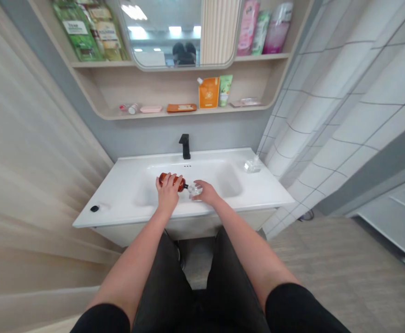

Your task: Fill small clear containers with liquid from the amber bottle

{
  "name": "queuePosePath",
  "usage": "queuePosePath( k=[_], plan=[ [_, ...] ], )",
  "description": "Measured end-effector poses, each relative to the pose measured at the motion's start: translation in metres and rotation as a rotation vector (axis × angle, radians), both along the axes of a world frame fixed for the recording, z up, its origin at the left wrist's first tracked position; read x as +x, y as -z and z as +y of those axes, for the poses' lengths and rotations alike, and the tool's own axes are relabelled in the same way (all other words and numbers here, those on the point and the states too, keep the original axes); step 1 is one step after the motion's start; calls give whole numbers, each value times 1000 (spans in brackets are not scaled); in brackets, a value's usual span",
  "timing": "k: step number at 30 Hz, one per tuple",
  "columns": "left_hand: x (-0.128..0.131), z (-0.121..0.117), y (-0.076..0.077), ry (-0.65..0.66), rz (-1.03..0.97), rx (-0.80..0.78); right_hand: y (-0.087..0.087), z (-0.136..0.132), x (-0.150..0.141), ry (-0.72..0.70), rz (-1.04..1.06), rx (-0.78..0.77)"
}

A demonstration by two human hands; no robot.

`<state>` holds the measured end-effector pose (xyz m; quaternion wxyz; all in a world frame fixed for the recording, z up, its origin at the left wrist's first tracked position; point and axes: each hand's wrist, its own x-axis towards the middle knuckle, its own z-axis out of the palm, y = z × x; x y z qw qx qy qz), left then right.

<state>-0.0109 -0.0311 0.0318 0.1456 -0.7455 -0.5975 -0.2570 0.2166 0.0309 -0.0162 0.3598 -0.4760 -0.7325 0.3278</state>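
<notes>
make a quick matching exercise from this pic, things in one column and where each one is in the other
Things
1. amber bottle
2. clear item
3. black faucet
4. orange pouch

Places
a. on the shelf below the mirror
b. in the right hand
c. in the left hand
d. at the back of the sink

Pairs: 1-c, 2-b, 3-d, 4-a

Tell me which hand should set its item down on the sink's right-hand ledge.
Right, probably: the right hand holds the small clear container and sits nearer the sink ledge, where a clear bottle stands. The left hand is wrapped around the amber bottle, farther away.
</notes>
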Motion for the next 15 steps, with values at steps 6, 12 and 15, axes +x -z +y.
queuePosePath(
  k=[6, 12, 15],
  plan=[
    [2, -2, -4, 3, -24, -40, -1, 0, -1, -6, -4, 8],
    [1, -2, -3, -8, -16, -33, 0, 0, -1, 2, -9, 18],
    [1, -1, -2, -6, -25, -29, -2, -1, -1, -2, -4, 23]
  ],
)
